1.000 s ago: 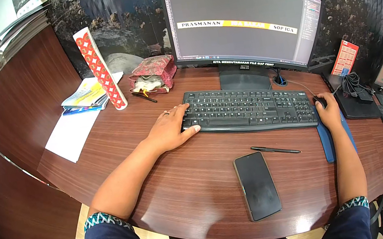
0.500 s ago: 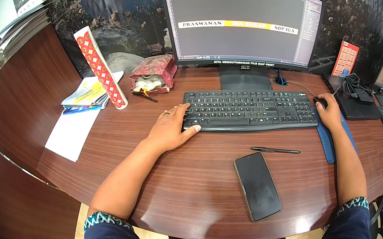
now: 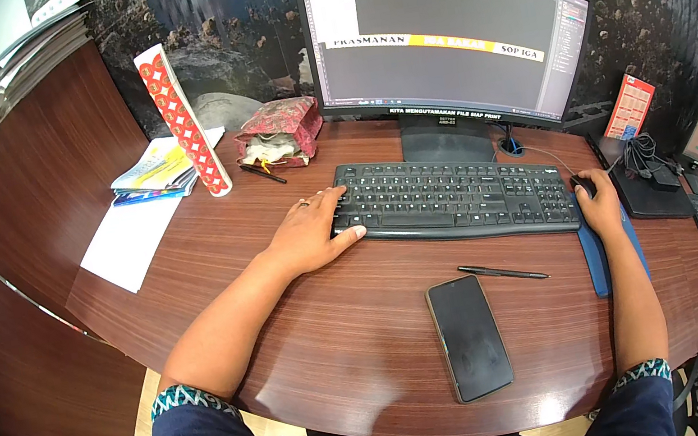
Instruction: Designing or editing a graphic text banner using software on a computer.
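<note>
Black plastic makes up the keyboard (image 3: 447, 200), which lies on the wood-grain bench (image 3: 341, 338) in front of the monitor (image 3: 443, 7). The left hand (image 3: 308, 234) is loosely spread, gripping nothing, fingers at the keyboard's left end; whether they press, I cannot tell. The right hand (image 3: 601, 201) curls over the black mouse (image 3: 581, 181) just beyond the keyboard's right end, near a blue mat (image 3: 595, 266). Partly hidden, the mouse looks light, hard and smooth, best cupped over its back. The keyboard is probably stiff and fairly light; its short ends offer the surest hold.
</note>
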`<state>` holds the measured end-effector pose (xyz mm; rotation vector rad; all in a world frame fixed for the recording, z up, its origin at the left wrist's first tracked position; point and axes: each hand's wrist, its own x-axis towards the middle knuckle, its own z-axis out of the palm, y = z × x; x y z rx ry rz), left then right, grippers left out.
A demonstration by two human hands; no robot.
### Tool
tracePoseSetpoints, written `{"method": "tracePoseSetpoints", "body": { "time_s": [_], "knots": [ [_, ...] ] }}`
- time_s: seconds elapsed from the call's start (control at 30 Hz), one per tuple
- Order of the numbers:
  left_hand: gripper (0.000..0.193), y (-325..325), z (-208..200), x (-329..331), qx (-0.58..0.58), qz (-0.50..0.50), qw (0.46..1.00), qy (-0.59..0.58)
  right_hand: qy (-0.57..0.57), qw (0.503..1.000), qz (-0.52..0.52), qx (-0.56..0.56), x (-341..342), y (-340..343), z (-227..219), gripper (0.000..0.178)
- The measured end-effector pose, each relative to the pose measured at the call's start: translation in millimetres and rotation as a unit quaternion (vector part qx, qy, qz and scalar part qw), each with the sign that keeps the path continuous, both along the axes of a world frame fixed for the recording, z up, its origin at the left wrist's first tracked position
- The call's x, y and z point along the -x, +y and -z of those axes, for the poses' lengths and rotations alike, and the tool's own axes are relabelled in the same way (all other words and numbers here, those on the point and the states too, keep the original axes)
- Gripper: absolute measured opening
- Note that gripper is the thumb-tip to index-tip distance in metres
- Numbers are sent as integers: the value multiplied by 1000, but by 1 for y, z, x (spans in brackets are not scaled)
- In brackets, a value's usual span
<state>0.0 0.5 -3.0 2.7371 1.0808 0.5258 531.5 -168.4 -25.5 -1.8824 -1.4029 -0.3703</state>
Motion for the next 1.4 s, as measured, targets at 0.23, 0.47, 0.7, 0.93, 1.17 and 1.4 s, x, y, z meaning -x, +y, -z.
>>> {"method": "tracePoseSetpoints", "body": {
  "time_s": [0.23,0.47,0.7,0.93,1.17,1.4],
  "knots": [
    [81,-1,-2,-1,9,4,1000,0,-2,1000,14,11,1,-2,-2,25],
    [83,0,0,0,9,2,1000,0,7,999,37,26,5,-2,-5,25],
    [82,-1,-1,0,7,-2,1000,7,-5,1000,12,12,2,-2,-3,24],
    [82,0,0,0,11,-3,1000,9,-4,1000,8,11,1,-1,-2,24],
    [80,0,-1,-2,3,-1,1000,4,-17,999,46,-2,-8,-2,4,27],
    [79,-3,-5,-1,21,1,1000,5,-9,997,71,-10,-3,-2,2,26]
  ]
}}
